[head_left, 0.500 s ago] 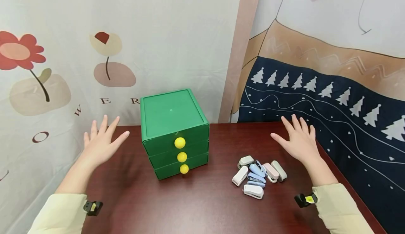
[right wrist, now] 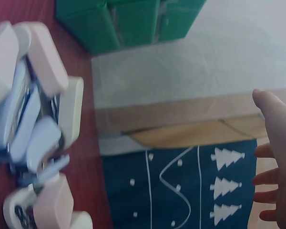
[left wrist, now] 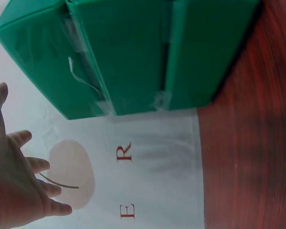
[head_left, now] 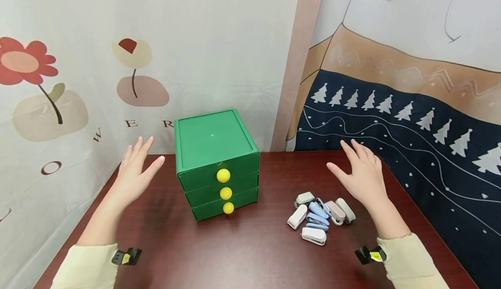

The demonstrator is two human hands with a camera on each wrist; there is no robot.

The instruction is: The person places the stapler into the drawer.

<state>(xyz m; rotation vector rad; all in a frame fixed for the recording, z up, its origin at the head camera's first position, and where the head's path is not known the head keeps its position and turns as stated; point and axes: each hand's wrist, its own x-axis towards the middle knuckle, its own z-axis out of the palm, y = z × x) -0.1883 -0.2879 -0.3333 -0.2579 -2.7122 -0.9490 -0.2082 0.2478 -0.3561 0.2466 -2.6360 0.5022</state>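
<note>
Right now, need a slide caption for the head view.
Open left hand and right hand hover, a green drawer unit and small staplers between them.

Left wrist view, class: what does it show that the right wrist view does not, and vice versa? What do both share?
Only the left wrist view shows the left hand and the printed letters R and E.
Only the right wrist view shows the right hand, the small staplers and the white printed trees.
Both show part of the green drawer unit and the reddish-brown table.
</note>
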